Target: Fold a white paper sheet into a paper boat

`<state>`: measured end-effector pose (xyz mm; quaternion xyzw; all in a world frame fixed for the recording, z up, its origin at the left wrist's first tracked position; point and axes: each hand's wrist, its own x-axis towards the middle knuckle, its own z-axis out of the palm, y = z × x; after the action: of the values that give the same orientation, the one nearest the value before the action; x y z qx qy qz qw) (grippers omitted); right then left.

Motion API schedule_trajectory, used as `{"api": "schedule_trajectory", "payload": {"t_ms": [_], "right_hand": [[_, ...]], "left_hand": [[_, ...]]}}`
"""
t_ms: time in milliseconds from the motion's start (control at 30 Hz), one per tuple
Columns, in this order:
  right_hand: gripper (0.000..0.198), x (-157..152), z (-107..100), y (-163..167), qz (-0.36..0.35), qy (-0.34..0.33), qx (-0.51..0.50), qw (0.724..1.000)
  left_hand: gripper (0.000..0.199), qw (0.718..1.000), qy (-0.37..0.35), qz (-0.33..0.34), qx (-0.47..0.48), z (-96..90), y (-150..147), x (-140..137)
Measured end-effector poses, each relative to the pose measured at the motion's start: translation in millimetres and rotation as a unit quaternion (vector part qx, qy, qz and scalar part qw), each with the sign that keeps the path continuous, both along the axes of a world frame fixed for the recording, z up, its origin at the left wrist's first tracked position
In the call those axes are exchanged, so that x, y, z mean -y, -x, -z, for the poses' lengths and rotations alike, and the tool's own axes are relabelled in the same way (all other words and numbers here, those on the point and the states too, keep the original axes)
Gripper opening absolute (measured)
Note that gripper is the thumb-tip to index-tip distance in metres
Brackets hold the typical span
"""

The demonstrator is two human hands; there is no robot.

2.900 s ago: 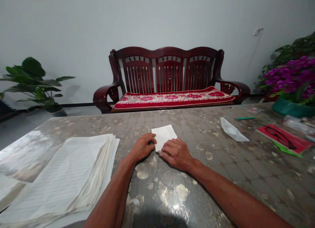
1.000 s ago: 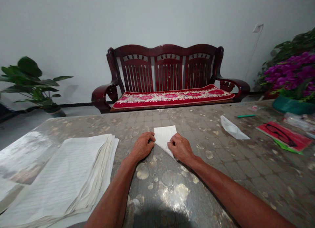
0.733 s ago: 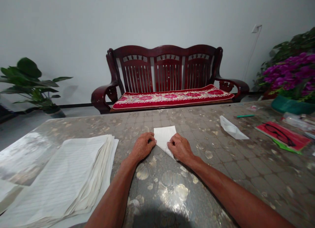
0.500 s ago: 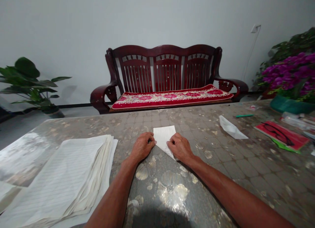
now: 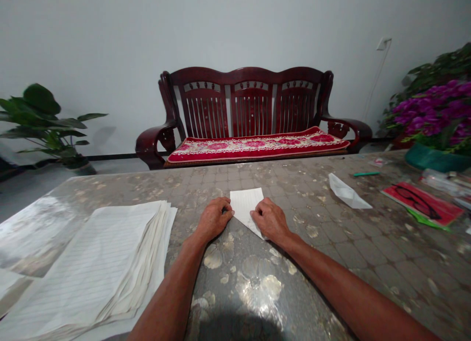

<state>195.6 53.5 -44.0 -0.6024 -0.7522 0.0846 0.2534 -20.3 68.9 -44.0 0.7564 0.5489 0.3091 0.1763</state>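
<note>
A small sheet of lined white paper point(image 5: 246, 202) lies on the table in front of me, its near left corner folded so that the lower edge runs slantwise. My left hand point(image 5: 216, 216) pinches the paper at its left edge, thumb and fingers together. On the other side, my right hand point(image 5: 271, 218) grips the right edge with curled fingers, and they cover part of the fold. Both hands rest on the tabletop. Off to the right lies a folded white paper boat point(image 5: 348, 191), apart from my hands.
A stack of lined paper point(image 5: 110, 252) covers the left of the patterned table point(image 5: 253, 282). Glasses point(image 5: 417, 201) lie on a red packet point(image 5: 443, 211) at right, near a green pen point(image 5: 366, 174) and a flower pot point(image 5: 436, 157). A wooden bench point(image 5: 250, 103) stands behind the table.
Almost nothing differs. Both hands keep their places on the paper, and the whole view has shifted very slightly.
</note>
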Motion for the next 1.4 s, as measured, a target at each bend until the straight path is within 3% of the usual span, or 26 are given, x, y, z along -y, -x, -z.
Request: {"api": "schedule_trajectory", "payload": {"t_ms": [1167, 1400], "right_hand": [[0.013, -2.3, -1.4, -0.4, 0.008, 0.013, 0.005, 1.0], [0.013, -2.3, -3.8, -1.1, 0.003, 0.021, -0.003, 1.0]], "left_hand": [[0.006, 1.0, -0.012, 0.009, 0.008, 6.8, 2.4, -4.1], [0.008, 1.0, 0.0, -0.024, -0.001, 4.8, -2.4, -3.7]]}}
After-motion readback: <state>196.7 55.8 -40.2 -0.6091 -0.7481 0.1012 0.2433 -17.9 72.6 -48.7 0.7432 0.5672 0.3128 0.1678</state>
